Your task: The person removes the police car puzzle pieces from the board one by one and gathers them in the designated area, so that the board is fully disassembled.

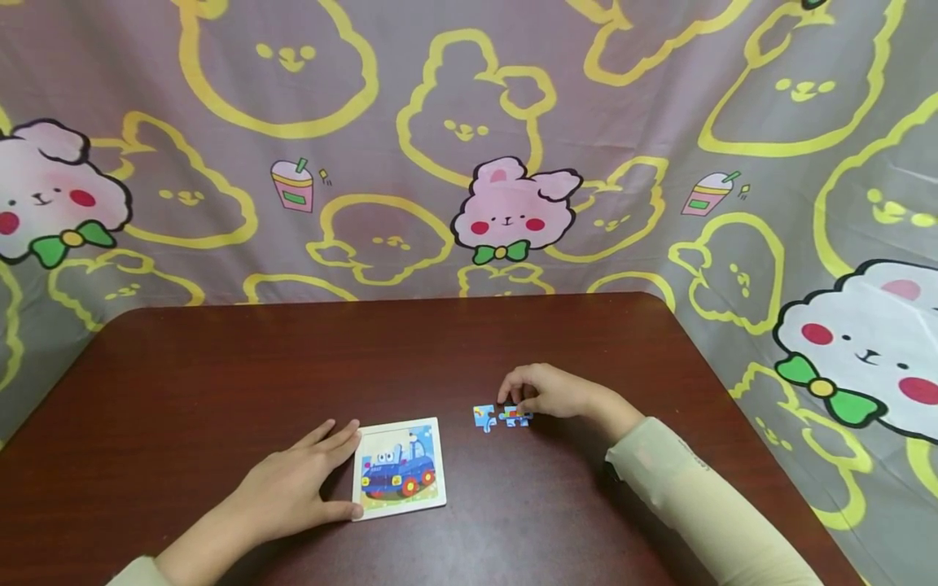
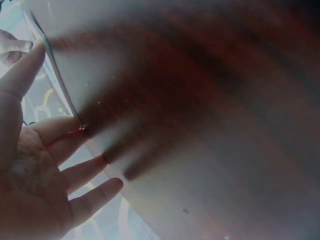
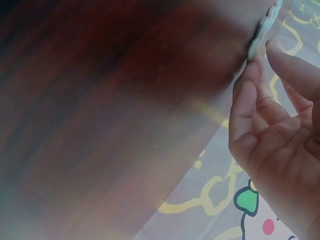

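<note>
Beside my left hand [image 1: 293,480] lies a square jigsaw puzzle [image 1: 399,470] with a white frame and a blue cartoon car; its upper left part is plain and pale. My left thumb touches the frame's near left corner, and my fingers stretch to its far left corner. To the right, my right hand [image 1: 553,392] is low over a blue jigsaw piece [image 1: 515,420] with a coloured patch, partly covered by the thumb. In the right wrist view, loosely bent fingers [image 3: 243,102] are right at the edge of the pieces [image 3: 264,30], thumb apart. Another blue piece [image 1: 484,416] lies just left.
Everything lies on a dark reddish-brown table [image 1: 330,358] with rounded far corners. A curtain [image 1: 381,163] printed with cartoon rabbits and yellow outlines hangs behind it and along the right side.
</note>
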Demonstrator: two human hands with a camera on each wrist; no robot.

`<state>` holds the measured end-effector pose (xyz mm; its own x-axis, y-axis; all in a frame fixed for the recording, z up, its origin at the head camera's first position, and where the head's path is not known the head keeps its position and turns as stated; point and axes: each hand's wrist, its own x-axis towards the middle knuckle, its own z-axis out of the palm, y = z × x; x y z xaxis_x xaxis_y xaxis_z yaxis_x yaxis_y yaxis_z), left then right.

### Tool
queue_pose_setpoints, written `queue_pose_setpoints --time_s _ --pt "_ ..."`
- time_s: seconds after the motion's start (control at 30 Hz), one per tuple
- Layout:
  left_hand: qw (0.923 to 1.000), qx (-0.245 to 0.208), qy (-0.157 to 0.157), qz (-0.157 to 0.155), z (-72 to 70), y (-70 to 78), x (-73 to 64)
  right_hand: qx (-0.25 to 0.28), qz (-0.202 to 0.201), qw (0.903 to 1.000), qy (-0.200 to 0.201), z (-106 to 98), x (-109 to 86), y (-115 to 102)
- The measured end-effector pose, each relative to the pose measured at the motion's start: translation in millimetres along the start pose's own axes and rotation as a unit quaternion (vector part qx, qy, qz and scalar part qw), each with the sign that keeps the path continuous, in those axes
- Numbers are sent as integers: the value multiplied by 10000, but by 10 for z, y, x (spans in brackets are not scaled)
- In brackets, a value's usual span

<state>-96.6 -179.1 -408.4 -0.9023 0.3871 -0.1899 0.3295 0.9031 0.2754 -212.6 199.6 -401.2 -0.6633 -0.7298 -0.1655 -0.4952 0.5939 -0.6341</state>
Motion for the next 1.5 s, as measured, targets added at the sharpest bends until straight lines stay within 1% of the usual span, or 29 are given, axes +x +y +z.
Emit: queue_pose_setpoints --time_s 0.2,0.37,0.5,0.63,0.9,1.13,1.3,1.5 --pt "9999 23 86 53 17 -2 -7 -63 22 10000 49 3 -2 -5" --pt "9999 -16 118 70 22 3 -12 -14 -84 9999 84 5 19 -51" --pt "9999 -34 107 52 28 1 -13 21 -201 9998 84 26 88 -123" --pt "9999 -42 105 40 35 -7 -13 -2 -247 9997 34 67 196 -227" --pt "10000 -35 75 -19 35 -14 -21 -210 -429 9986 -215 184 450 -515" --pt "10000 -22 60 -21 28 -9 -15 -371 -670 9952 -611 327 656 -745" --pt "10000 -2 39 -14 10 -3 -3 -480 -754 9932 -749 405 754 -849" --pt "10000 -29 27 3 -9 3 -9 -709 -711 9908 -911 472 814 -930"
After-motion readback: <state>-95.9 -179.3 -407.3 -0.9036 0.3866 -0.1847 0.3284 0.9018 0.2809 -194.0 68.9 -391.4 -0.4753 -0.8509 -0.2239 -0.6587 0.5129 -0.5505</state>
